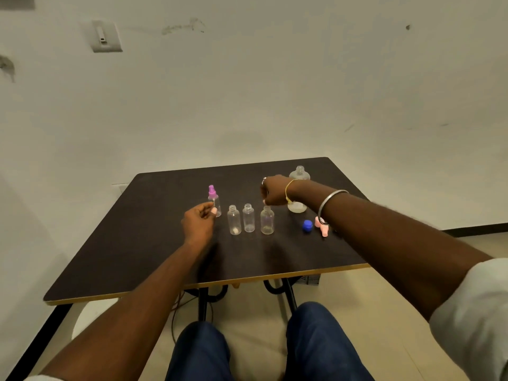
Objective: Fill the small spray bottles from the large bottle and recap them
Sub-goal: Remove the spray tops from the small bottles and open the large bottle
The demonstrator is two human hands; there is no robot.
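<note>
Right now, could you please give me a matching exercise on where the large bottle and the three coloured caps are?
1 large bottle
2 purple spray cap
3 blue cap
4 pink spray cap

A on the leftmost small bottle
B loose, nearest the right forearm
C uncapped, behind the right forearm
D loose, just left of the pink cap

Pairs: 1-C, 2-A, 3-D, 4-B

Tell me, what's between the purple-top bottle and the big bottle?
Three small open bottles stand there in a row: one, another, and a third under the right hand. The head view shows it.
</note>
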